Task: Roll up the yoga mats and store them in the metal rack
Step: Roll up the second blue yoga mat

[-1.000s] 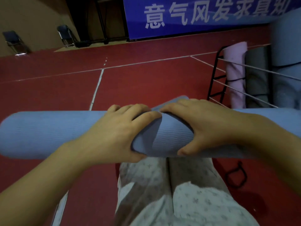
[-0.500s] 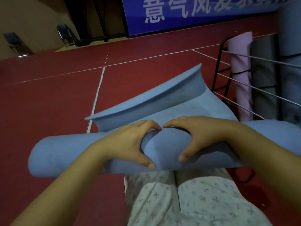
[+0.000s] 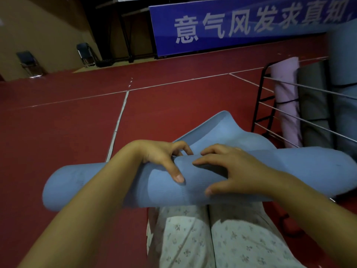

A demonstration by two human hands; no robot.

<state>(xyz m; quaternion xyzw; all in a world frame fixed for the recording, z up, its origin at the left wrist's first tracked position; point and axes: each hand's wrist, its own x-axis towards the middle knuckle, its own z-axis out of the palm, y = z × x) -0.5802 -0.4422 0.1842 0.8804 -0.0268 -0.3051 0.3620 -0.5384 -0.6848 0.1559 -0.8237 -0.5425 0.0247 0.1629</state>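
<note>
Both hands (image 3: 164, 157) (image 3: 231, 171) clutch the blue mat (image 3: 116, 182) over red floor (image 3: 173, 97) near the metal rack (image 3: 264, 101)

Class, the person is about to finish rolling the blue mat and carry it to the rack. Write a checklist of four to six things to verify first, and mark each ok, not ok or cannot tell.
1. Both hands on the roll: left hand and right hand lie on the blue mat. Ok.
2. Mat fully rolled: a loose flap stands up behind the roll. Not ok.
3. Roll supported: it lies across the person's lap. Ok.
4. Roll ends even: the right end runs out of clear view. Cannot tell.
5. Rack within reach: the metal rack stands close on the right. Ok.
6. Free slot in rack: a pink mat and a grey mat stand there; the rest is cut off. Cannot tell.
</note>
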